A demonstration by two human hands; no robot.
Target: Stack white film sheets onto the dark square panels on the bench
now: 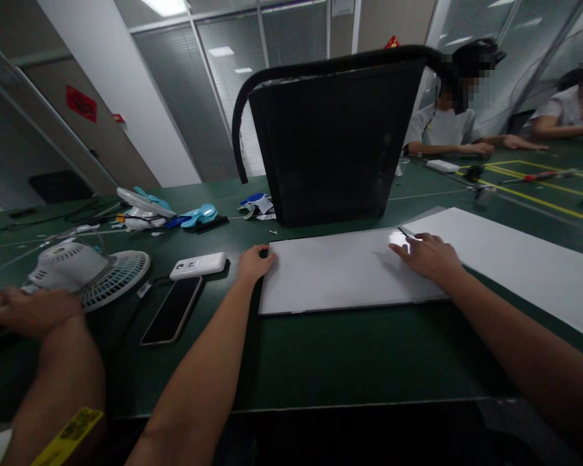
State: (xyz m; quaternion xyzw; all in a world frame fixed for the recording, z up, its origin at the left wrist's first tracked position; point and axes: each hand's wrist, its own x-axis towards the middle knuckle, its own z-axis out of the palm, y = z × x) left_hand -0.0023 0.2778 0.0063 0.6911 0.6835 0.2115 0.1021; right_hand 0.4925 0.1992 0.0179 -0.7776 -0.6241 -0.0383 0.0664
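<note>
A flat white panel (pixel 340 272) lies on the dark green table (pixel 320 362) in front of me. My left hand (pixel 254 262) is at the panel's far left corner, fingers curled over its edge. My right hand (pixel 430 255) rests on the panel's far right corner, palm down, fingers stretched toward a thin dark strip at the edge. Just behind the panel a large black panel (pixel 333 139) with a curved black bar over its top stands upright.
A second white sheet (pixel 519 265) lies to the right. A black phone (pixel 171 310), a white device (pixel 198 265) and a white fan (pixel 85 272) sit on the left, beside another person's arm with a yellow wristband (pixel 53 362). Two people sit at the far right.
</note>
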